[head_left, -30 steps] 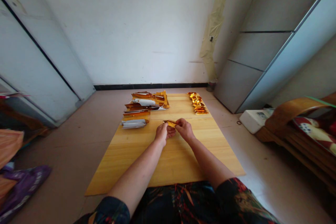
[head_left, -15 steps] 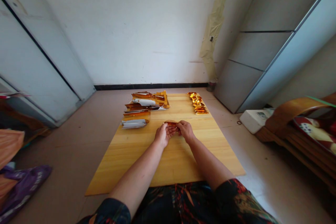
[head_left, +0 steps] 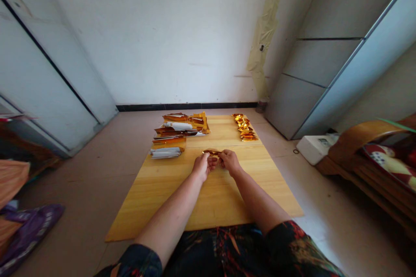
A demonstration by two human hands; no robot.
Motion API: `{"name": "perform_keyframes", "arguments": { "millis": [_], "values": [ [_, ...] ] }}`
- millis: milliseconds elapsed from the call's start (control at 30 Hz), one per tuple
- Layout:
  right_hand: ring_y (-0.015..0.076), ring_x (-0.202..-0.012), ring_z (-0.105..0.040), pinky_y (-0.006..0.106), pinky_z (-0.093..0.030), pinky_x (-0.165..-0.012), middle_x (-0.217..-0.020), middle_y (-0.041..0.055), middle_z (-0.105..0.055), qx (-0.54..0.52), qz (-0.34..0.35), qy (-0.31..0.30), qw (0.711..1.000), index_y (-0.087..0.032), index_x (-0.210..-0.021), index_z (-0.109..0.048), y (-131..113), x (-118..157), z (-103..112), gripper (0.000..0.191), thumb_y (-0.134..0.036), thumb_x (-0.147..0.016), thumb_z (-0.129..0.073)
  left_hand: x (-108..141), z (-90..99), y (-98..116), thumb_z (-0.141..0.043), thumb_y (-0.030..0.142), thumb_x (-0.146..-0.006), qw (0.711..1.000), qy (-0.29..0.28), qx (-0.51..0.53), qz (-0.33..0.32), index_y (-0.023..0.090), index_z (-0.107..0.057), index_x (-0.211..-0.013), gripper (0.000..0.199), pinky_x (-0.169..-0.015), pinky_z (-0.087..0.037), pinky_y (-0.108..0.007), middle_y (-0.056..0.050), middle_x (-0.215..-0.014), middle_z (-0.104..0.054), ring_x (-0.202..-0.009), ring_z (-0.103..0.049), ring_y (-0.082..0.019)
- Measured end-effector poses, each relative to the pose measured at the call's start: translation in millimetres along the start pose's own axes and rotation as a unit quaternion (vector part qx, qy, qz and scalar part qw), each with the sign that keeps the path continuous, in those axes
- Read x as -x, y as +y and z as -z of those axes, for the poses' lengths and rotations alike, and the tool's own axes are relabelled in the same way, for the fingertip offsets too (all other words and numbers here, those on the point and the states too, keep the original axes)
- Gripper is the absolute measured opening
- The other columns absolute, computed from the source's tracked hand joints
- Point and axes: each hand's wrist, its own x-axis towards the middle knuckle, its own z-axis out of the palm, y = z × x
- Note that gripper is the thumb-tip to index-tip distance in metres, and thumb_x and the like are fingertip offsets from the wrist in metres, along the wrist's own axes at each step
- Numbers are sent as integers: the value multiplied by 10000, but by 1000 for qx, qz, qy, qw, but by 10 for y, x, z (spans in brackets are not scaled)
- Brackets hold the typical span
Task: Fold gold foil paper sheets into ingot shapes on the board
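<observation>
foil piece: a narrow, curled strip of shiny gold foil, held in the air just above the middle of the board, between our two hands

left hand: our left hand is closed on the strip's near side, its fingers curled in; the strip's left end pokes out past them

right hand: our right hand is closed too, its fingertips pinching the strip's right end; the two hands are almost touching

handling: we judge the foil very light, thin and soft; it looks slippery and easily creased, so a fingertip hold along its edges seems safest

board: a broad, pale yellow wooden board lies flat on the floor in front of us

on the board: a loose pile of gold and white foil packets sits beyond our left hand; a small stack of white-backed folded foil lies nearer us; a row of small folded gold foil pieces sits far right

around: a white plastic box on the floor; a curved wooden chair; a purple plastic bag
</observation>
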Motion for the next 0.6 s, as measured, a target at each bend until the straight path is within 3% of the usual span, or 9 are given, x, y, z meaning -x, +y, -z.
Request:
{"name": "perform_keyframes", "arguments": {
  "millis": [100,267,400,600],
  "values": [
    [76,-304,-365,199,-251,-344,-415,-53,-491,14,1,2,1000,-199,-572,-454,36,1,-12,148,-274,-698,-476,2,-1,1,-482,194,-825,1000,19,-16,-19,96,-581,-813,140,-374,-385,-164,-40,-555,-645,-396,-552,-86],
    [88,-368,-398,199,-298,-397,-431,-57,-477,59,60,41,996,-199,-593,-483,102,-9,-21,172,-298,-729,-449,21,11,7,-440,202,-834,999,-26,-18,1,88,-589,-829,188,-389,-409,-182,-71,-642,-674,-456,-592,-102],
    [92,-459,-445,187,-325,-444,-481,-56,-509,83,102,80,988,-190,-629,-535,89,-39,-44,184,-343,-717,-483,48,-2,7,-420,250,-854,1000,-28,-3,4,113,-575,-913,215,-388,-395,-188,-52,-657,-671,-432,-569,-98],
    [70,-360,-388,183,-263,-374,-398,-56,-472,100,39,35,994,-186,-515,-491,28,-42,-22,213,-281,-704,-518,44,20,79,-362,314,-867,988,-19,-109,107,114,-592,-753,325,-349,-292,-174,-2,-451,-535,-328,-441,-74]
  ]
}}
